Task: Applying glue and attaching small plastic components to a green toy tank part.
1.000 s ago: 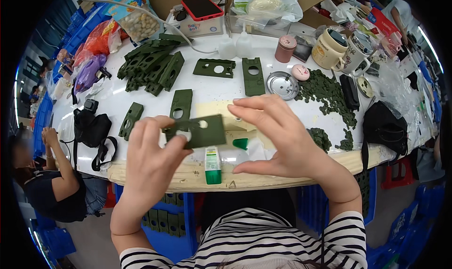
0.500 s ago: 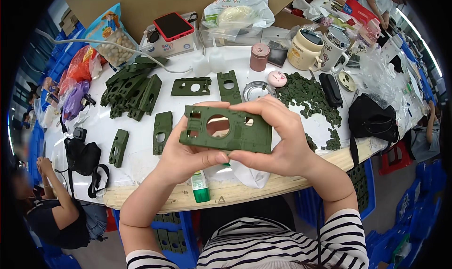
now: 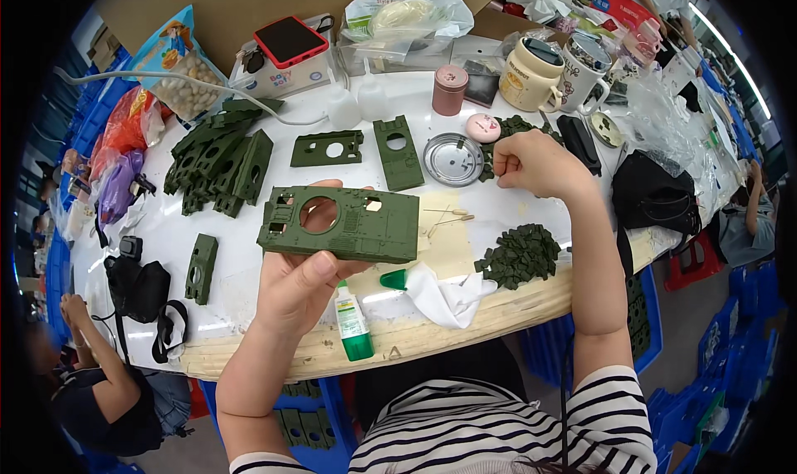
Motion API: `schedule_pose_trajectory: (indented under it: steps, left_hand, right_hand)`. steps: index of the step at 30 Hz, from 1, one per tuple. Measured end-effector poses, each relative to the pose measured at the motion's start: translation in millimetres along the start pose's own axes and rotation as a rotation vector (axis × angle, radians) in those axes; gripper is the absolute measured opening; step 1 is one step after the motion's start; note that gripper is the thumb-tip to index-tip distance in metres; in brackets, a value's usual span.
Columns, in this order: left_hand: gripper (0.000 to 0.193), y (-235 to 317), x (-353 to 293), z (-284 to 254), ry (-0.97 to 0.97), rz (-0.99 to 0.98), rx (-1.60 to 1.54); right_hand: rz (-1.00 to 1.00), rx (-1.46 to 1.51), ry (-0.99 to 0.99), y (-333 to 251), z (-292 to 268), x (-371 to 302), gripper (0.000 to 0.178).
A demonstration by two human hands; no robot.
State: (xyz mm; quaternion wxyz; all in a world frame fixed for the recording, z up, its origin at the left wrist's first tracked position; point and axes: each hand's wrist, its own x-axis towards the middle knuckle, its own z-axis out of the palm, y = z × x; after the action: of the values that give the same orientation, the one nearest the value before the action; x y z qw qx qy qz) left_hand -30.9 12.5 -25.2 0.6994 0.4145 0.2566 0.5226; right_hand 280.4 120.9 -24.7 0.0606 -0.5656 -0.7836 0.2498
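My left hand (image 3: 299,287) grips a dark green plastic model tank hull (image 3: 374,225), thumb on its near edge and fingers behind. The hull has a large round hole and small square openings. My right hand (image 3: 538,163) is over the far pile of small green plastic parts (image 3: 510,127), fingers bent and pinched together; whether a piece is between the fingertips is hidden. A second pile of small green parts (image 3: 521,256) lies near the table's front edge. Between the hands are a few thin tools with wooden-coloured handles (image 3: 452,217), and a round metal tin (image 3: 454,160) sits left of my right hand.
Stacked green hulls (image 3: 216,158) lie at left, with single hulls (image 3: 398,153) nearby. A green-capped glue bottle (image 3: 353,324) and white cloth (image 3: 448,295) are at the front edge. Mugs (image 3: 531,74), a pink canister (image 3: 449,90), squeeze bottles (image 3: 342,105) and a black bag (image 3: 656,200) stand around.
My right hand has let go of the hull and moved right and away to the far pile of small parts. My left hand alone keeps the hull, shifted left.
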Motion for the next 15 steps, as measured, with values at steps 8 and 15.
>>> schedule_pose_trajectory:
  steps: [8,15]
  left_hand:
    - [0.076,-2,1,4,-0.042,0.017,0.066]
    - [0.069,-4,1,3,-0.071,-0.006,-0.046]
  right_hand:
    - [-0.096,0.038,0.081,0,-6,-2,0.014]
    - [-0.389,0.733,0.420,-55,8,-24,0.012]
